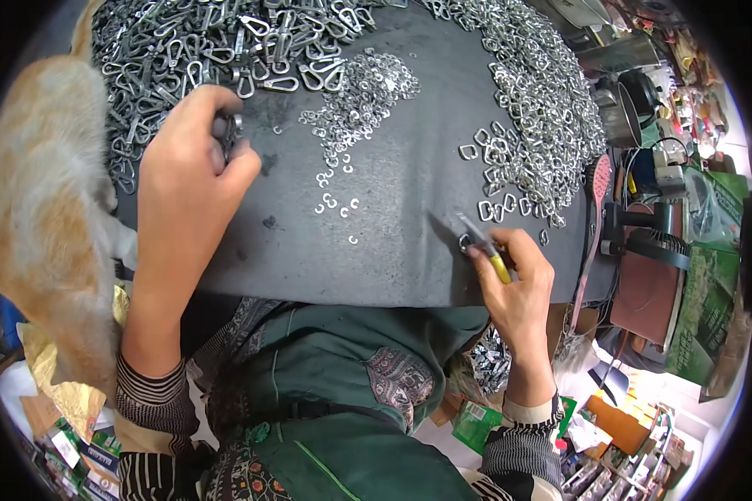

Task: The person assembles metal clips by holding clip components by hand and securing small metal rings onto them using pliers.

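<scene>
My left hand (pixel 188 163) is closed around metal snap hooks (pixel 232 132), at the near edge of a big heap of snap hooks (pixel 217 50). The fingers hide most of what it holds, so how many is unclear. Near the table's right front edge, my right hand (pixel 520 280) grips a slim tool (pixel 500 265) with a metal tip and a yellow handle. A small metal ring (pixel 464 243) shows at its thumb and fingertips. Small open C-shaped rings (pixel 372 88) lie piled between the hands, several scattered toward me. Flat-sided metal rings (pixel 530 108) form a long heap at the right.
An orange and white cat (pixel 50 167) is at the table's left edge, close to my left forearm. A pink brush (pixel 600 179) lies along the right edge of the dark table (pixel 351 280). Beyond it are a metal container (pixel 618 117) and a black-handled item (pixel 643 219).
</scene>
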Motion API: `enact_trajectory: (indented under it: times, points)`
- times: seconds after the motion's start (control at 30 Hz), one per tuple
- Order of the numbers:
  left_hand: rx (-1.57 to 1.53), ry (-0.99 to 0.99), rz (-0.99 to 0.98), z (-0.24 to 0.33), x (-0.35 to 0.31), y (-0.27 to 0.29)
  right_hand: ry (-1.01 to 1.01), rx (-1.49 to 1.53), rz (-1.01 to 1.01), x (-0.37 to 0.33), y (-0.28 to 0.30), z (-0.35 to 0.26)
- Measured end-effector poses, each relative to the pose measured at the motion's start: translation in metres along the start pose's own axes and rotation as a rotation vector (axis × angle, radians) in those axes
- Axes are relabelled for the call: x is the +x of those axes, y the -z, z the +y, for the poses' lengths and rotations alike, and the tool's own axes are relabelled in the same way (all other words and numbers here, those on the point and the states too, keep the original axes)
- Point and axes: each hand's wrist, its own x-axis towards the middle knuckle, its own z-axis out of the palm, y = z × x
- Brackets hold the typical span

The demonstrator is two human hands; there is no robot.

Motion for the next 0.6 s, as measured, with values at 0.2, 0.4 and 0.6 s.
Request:
enact_trajectory:
  times: [0.2,0.4,0.6]
  points:
    - [-1.63,0.792,0.026,-0.012,-0.019,0.032,0.214,-0.25,0.141,-0.013,-0.022,0.004]
    - [-1.635,0.967,-0.45,0.019,-0.067,0.032,0.176,-0.212,0.087,-0.02,-0.015,-0.002]
    - [-1.654,1.057,-0.533,0.049,-0.082,0.034,0.094,0.524,-0.281,-0.007,-0.012,-0.054]
